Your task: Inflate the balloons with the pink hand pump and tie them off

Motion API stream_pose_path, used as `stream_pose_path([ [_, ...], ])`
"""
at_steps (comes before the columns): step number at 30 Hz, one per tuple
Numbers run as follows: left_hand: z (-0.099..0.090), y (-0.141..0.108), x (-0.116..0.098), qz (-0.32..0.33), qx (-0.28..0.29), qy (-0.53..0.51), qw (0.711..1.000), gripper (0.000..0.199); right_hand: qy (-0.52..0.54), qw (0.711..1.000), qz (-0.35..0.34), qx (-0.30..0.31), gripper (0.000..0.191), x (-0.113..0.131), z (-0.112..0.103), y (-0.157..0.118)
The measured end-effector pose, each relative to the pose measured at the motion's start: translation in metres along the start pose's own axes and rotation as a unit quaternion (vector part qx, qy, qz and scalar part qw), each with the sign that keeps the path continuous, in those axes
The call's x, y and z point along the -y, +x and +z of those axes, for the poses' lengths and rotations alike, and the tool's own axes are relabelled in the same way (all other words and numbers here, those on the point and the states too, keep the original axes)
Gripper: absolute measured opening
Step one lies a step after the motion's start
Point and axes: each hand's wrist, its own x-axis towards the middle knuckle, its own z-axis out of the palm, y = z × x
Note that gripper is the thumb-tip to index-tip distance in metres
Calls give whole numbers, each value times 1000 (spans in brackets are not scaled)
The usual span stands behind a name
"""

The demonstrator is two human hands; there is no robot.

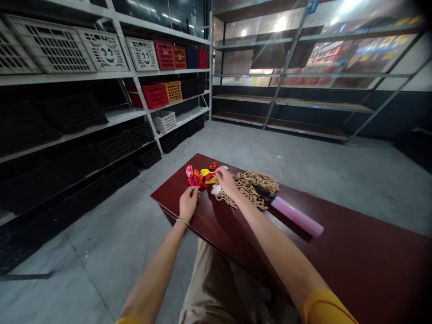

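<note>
My right hand (pixel 226 181) reaches over the table with its fingertips pinched on a small red piece (pixel 212 175) at the edge of a colourful heap. That heap (pixel 195 176) is a crumpled bunch of pink, red, orange and yellow pieces; I cannot tell whether they are cloth or limp balloons. My left hand (pixel 189 203) is just in front of it, thumb and fingers together near the heap's front edge; what they hold, if anything, is too small to make out. Beside my right wrist lies a pile of tan, rope-like curled strands (pixel 249 186).
A pink cylinder with a black nozzle, like a hand pump (pixel 297 217), lies on the dark red table (pixel 354 243). Metal shelves with white crates (pixel 104 50) and red crates (pixel 155 95) stand at the left. More shelving (pixel 303 103) stands at the back.
</note>
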Motion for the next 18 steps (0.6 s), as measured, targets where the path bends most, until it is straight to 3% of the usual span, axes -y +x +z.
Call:
stream_pose_path([
  [4,30,-24,-22,-56,87,-105,989,32,22,999,-19,26,21,23,-40,-16],
  [8,72,-58,-49,-195,229,-253,920,52,-6,997,-53,63,16,45,-84,-53],
  [10,90,-71,-58,-246,250,-320,880,56,-38,994,-78,69,11,53,-104,-78],
  [13,112,-84,-64,-292,248,-393,836,46,-132,980,-139,60,14,55,-125,-120],
  [18,143,-106,-63,-291,259,-387,835,29,-254,954,-159,-6,22,29,-143,-179],
])
